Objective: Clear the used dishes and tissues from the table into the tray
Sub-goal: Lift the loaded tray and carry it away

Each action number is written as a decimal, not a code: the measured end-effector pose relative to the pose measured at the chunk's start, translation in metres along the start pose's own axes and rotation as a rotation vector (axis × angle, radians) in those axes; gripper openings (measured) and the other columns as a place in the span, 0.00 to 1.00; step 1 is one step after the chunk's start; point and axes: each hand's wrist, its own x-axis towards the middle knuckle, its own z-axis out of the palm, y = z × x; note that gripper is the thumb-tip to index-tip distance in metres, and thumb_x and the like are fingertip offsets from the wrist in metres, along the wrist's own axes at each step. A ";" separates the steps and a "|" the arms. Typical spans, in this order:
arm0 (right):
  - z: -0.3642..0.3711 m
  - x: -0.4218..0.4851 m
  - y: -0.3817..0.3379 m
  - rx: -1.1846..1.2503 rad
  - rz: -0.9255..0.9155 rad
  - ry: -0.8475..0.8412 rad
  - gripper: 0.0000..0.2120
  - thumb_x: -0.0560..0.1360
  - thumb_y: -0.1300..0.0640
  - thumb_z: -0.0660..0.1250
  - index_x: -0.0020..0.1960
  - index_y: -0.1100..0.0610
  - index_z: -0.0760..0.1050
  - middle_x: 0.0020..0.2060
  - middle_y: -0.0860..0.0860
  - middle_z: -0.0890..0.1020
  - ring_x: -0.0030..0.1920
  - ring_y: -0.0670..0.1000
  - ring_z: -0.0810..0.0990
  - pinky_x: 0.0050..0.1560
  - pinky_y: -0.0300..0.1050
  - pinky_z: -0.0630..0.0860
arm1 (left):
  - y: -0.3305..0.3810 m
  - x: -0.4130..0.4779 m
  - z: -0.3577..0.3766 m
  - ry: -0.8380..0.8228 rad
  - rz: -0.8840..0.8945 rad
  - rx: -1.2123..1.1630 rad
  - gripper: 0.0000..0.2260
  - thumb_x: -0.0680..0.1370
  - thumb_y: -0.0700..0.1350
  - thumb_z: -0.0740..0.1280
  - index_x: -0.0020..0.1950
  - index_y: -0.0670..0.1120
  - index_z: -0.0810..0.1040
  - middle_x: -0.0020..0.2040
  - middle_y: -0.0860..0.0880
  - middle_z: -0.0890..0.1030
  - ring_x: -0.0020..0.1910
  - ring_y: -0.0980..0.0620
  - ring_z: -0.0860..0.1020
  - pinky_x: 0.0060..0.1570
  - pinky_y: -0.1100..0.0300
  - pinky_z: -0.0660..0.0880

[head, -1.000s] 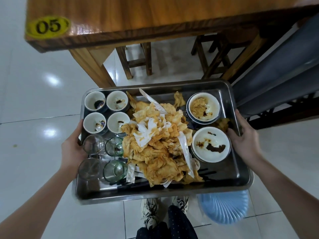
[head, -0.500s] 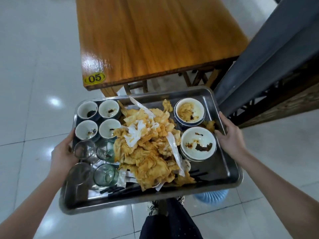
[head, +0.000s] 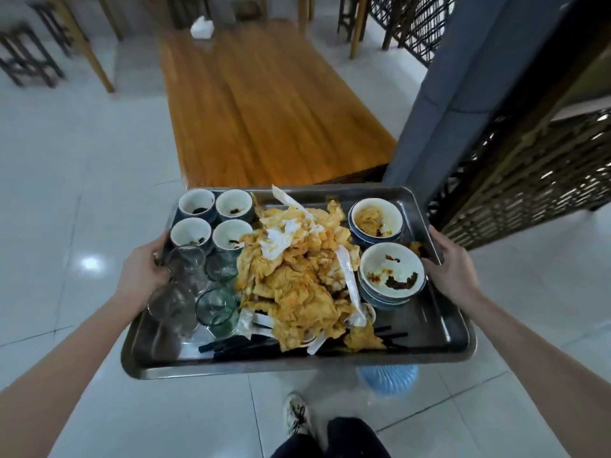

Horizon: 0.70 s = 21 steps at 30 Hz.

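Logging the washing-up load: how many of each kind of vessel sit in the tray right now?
Small white-lined ceramic cups: 4
Clear drinking glasses: 4
Larger white bowl stacks with blue outsides: 2, number per stack unclear
Total: 10 vessels or stacks in the steel tray

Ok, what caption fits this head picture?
Both hands carry a tray of dirty dishes and tissues.

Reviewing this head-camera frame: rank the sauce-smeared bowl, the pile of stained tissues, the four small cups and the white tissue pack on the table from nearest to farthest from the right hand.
1. Sauce-smeared bowl: on the tray's right side, right beside the right hand.
2. Pile of stained tissues: middle of the tray.
3. Four small cups: far-left corner of the tray.
4. White tissue pack: far end of the wooden table.
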 end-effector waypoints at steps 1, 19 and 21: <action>-0.008 -0.006 -0.001 0.016 0.013 0.023 0.33 0.71 0.64 0.71 0.73 0.51 0.64 0.62 0.41 0.73 0.64 0.47 0.73 0.67 0.45 0.67 | 0.007 0.002 -0.004 -0.017 0.023 -0.014 0.29 0.71 0.31 0.70 0.70 0.49 0.73 0.50 0.40 0.83 0.48 0.42 0.80 0.45 0.52 0.71; -0.205 -0.217 0.026 -0.003 0.211 0.438 0.25 0.69 0.67 0.72 0.64 0.55 0.76 0.46 0.44 0.79 0.51 0.47 0.77 0.52 0.38 0.71 | 0.203 -0.055 0.020 -0.253 0.572 0.149 0.27 0.72 0.34 0.71 0.70 0.41 0.71 0.56 0.36 0.80 0.55 0.38 0.77 0.52 0.50 0.71; -0.232 -0.244 0.034 -0.086 0.244 0.481 0.22 0.69 0.66 0.73 0.62 0.58 0.77 0.42 0.47 0.78 0.47 0.49 0.77 0.49 0.39 0.69 | 0.232 -0.069 0.034 -0.287 0.631 0.141 0.24 0.73 0.35 0.71 0.69 0.40 0.72 0.57 0.36 0.80 0.55 0.38 0.77 0.53 0.49 0.71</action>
